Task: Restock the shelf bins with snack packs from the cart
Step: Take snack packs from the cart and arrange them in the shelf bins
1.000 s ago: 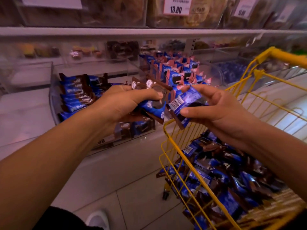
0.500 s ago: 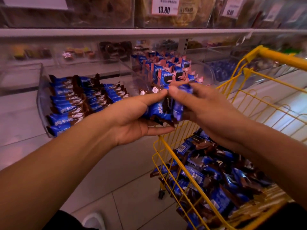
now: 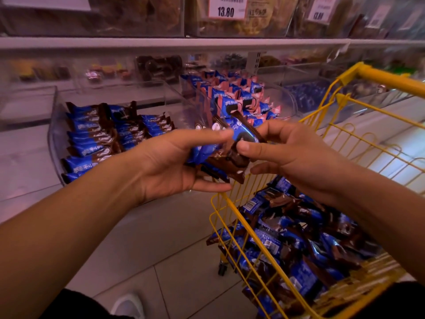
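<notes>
My left hand (image 3: 170, 166) grips a small stack of blue-and-brown snack packs (image 3: 208, 155) in front of the shelf. My right hand (image 3: 289, 157) pinches one more blue pack (image 3: 243, 134) between thumb and fingers, right against that stack. Both hands hover above the front corner of the yellow wire cart (image 3: 232, 240), which holds several loose packs (image 3: 299, 249) of the same kind. To the left, a clear shelf bin (image 3: 53, 134) carries tidy rows of matching packs (image 3: 99, 139).
A second clear bin with blue-and-pink packs (image 3: 239, 97) sits just behind my hands. Further bins (image 3: 308, 97) run to the right along the shelf. An upper shelf edge (image 3: 161, 43) with price tags (image 3: 226, 8) hangs overhead. The tiled floor (image 3: 165, 261) and my shoe (image 3: 128, 306) lie below.
My right hand turned its pack over and brought it against the stack in my left hand. The hands closed together and the view shifted slightly right.
</notes>
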`<state>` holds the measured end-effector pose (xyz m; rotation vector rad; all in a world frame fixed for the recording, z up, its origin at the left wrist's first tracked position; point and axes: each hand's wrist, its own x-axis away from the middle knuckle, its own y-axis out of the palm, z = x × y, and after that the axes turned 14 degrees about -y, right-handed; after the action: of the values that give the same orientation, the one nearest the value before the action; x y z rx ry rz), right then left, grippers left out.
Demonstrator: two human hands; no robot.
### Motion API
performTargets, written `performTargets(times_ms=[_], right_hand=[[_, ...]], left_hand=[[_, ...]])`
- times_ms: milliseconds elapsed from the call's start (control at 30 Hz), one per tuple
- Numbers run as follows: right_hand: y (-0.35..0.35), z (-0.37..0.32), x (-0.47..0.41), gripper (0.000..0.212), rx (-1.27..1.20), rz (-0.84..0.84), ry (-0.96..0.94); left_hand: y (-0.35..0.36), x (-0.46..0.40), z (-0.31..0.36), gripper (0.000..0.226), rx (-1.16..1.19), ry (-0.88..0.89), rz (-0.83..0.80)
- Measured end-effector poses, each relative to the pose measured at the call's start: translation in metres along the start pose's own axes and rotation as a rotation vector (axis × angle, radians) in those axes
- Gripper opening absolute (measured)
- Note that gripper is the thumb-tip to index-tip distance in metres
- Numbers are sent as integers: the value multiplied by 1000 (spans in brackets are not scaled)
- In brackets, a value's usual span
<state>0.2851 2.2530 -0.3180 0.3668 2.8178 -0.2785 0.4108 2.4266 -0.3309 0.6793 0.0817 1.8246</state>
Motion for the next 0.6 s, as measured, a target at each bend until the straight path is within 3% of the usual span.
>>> performTargets(times_ms=[133, 233, 367, 500, 600], right_hand=[[10, 1, -2, 42, -69, 54, 49], [19, 2, -3, 40, -173, 154, 94], [26, 2, -2, 29, -38, 157, 98], [35, 3, -1, 45, -80, 222, 196], [42, 5, -1, 46, -152, 280, 261]], left_hand=[[-3, 2, -2, 38, -49, 63, 23], [-3, 1, -3, 47, -53, 139, 52], [-3, 1, -4, 48, -19, 212, 133], [-2, 2, -3, 70, 14, 278, 180], [4, 2, -6, 81, -128, 320, 267]])
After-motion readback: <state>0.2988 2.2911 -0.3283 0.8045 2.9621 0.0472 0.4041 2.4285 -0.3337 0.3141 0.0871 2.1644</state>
